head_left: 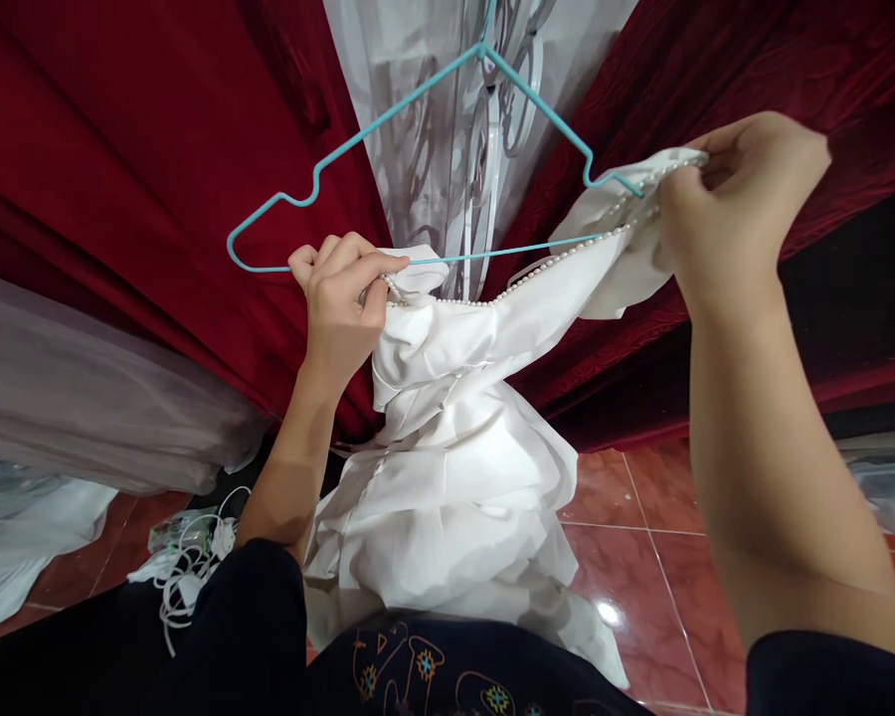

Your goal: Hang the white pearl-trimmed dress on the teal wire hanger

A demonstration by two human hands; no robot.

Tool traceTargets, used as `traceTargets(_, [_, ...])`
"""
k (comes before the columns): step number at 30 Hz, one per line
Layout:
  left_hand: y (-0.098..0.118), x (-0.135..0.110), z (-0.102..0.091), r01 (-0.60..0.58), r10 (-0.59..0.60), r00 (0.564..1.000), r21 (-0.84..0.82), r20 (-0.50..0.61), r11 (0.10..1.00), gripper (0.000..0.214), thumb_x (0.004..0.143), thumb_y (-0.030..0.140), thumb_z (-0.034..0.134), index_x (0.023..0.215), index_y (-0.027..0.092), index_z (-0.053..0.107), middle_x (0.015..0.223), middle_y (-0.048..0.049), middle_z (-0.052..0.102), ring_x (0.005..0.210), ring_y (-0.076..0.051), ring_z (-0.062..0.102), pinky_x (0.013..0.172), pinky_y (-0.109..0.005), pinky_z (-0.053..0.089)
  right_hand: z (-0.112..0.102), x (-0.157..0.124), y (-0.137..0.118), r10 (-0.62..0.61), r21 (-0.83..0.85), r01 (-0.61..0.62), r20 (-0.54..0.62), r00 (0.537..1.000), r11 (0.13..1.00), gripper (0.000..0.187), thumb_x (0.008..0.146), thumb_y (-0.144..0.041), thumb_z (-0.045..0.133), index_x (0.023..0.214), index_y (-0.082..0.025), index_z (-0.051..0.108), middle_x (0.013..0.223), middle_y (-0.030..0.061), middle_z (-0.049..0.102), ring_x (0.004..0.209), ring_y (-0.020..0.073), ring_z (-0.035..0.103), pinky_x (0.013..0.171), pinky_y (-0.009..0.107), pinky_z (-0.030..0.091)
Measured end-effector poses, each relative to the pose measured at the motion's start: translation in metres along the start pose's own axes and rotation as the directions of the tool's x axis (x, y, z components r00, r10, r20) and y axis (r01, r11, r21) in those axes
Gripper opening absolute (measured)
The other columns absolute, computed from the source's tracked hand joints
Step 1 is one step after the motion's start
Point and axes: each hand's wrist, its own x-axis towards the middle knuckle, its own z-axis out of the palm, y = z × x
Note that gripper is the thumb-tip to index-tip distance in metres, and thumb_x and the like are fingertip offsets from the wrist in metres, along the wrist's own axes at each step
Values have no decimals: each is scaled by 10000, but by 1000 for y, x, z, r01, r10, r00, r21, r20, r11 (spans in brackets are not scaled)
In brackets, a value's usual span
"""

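A white dress (454, 507) with a pearl-beaded neckline hangs in front of me, its full skirt bunched below. A light-blue wire hanger (395, 111) is above it; the right end of the hanger passes into the dress's right shoulder part. My right hand (738, 199) pinches that beaded shoulder edge, up and to the right. My left hand (347, 293) is closed around the left top edge of the dress, against the hanger's lower bar. The hanger's left end sticks out bare beyond my left hand. Some of my fingertips are hidden by cloth.
Dark red curtains (156, 149) hang on both sides. Between them is a pale panel (410, 129) with white curved shapes. Tangled white cables (186, 587) lie at lower left near grey sheer fabric (82, 378). The floor has reddish tiles (626, 567).
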Motion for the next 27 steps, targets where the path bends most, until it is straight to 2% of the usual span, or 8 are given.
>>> traceTargets(7, [3, 1, 5, 8, -8, 1000, 18, 11, 1000, 293, 966, 88, 557, 986, 254, 797, 978, -36, 726, 983, -274, 674, 1161, -628, 357, -25, -53, 47, -232, 130, 218, 103, 967, 967, 224, 724, -146, 776, 856, -275, 650, 718, 17, 677, 586, 151, 503, 603, 362, 419])
traceTargets(9, [6, -1, 9, 26, -26, 1000, 5, 11, 1000, 301, 972, 78, 549, 991, 252, 793, 999, -35, 731, 1008, -282, 682, 1176, -634, 334, -39, -74, 33, -438, 186, 416, 99, 894, 890, 186, 771, -178, 744, 908, -286, 680, 759, 33, 694, 617, 182, 564, 605, 379, 438])
traceTargets(11, [8, -3, 14, 37, -37, 999, -10, 9, 999, 306, 980, 75, 540, 1000, 252, 790, 1018, -32, 735, 1036, -287, 688, 1190, -627, 313, -50, -89, 9, -674, 249, 651, 10, 738, 717, 229, 836, -173, 716, 1028, -296, 727, 839, 47, 727, 725, 210, 652, 652, 383, 499])
traceTargets(13, [11, -4, 19, 35, -35, 999, -19, 7, 999, 312, 982, 76, 537, 1014, 254, 792, 1034, -31, 741, 1055, -286, 692, 1184, -606, 322, -51, -95, -17, -736, 269, 727, -85, 672, 632, 338, 893, -166, 684, 1202, -285, 752, 1005, 87, 757, 904, 242, 717, 752, 398, 570])
traceTargets(16, [15, -3, 24, 28, -28, 1000, -4, -2, 1000, 315, 968, 75, 548, 1023, 257, 799, 1027, -28, 757, 1024, -266, 697, 1143, -571, 381, -38, -96, -41, -665, 324, 626, 14, 747, 709, 389, 994, -210, 594, 1351, -279, 731, 1255, 133, 751, 1159, 286, 727, 869, 437, 616])
traceTargets(19, [19, -5, 24, -10, 10, 1000, 11, -6, 1000, 265, 961, 116, 584, 1040, 260, 792, 1046, -24, 777, 1022, -250, 701, 1114, -544, 445, -19, -96, -43, -590, 378, 503, 160, 791, 777, 282, 1061, -297, 537, 1234, -292, 760, 1133, 97, 787, 1035, 256, 751, 835, 440, 626])
traceTargets(22, [18, -18, 17, -40, 36, 994, -40, -107, 998, 147, 985, 250, 598, 1000, 262, 743, 1081, -43, 756, 1082, -253, 697, 1025, -485, 539, -8, -101, -35, -535, 406, 458, 95, 840, 791, 259, 1073, -394, 547, 1130, -290, 777, 1026, 76, 784, 954, 255, 741, 831, 479, 625])
traceTargets(27, [-14, -51, 0, 227, -293, 874, -209, -387, 951, 116, 948, 372, 590, 906, 273, 548, 817, -29, 569, 692, -193, 578, 600, -375, 460, -10, -109, -33, -480, 426, 400, 95, 872, 812, 254, 1075, -453, 539, 1173, -397, 767, 1091, 82, 797, 1024, 303, 728, 914, 578, 593])
